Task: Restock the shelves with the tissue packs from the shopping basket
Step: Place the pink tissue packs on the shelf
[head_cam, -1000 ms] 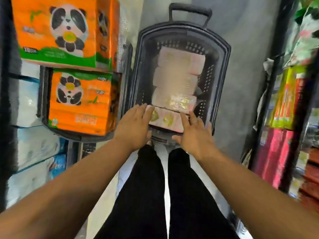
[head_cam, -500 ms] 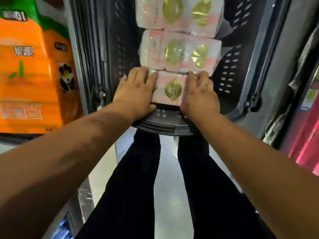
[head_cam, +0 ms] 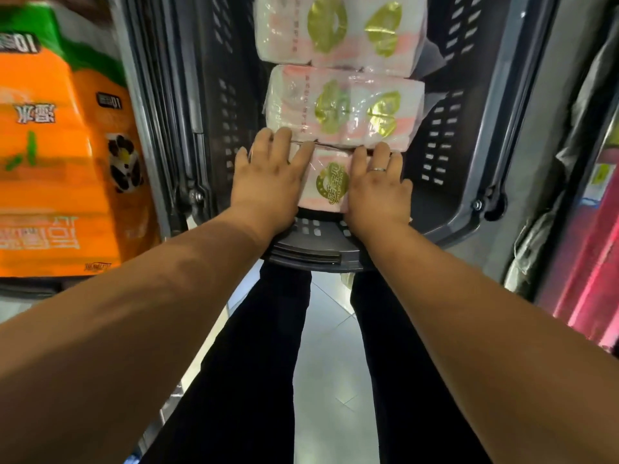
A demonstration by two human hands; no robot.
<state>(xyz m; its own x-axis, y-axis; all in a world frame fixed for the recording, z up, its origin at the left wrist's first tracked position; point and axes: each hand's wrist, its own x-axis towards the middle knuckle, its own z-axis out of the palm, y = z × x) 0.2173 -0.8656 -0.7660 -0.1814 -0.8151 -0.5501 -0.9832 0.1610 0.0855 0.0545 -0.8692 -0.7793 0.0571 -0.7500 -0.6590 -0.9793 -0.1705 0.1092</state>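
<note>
A pink tissue pack (head_cam: 330, 182) lies at the near end of the dark shopping basket (head_cam: 469, 182). The left hand (head_cam: 268, 182) and right hand (head_cam: 378, 189) grip its sides, fingers (head_cam: 281, 139) curled over its far edge. A second pack (head_cam: 345, 108) touches it beyond. To the left stand orange panda packs (head_cam: 60, 162).

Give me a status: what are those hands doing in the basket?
Left hand, right hand both gripping nearest tissue pack. Pack in basket, not yet lifted. Next pack tight against its far edge.
</note>
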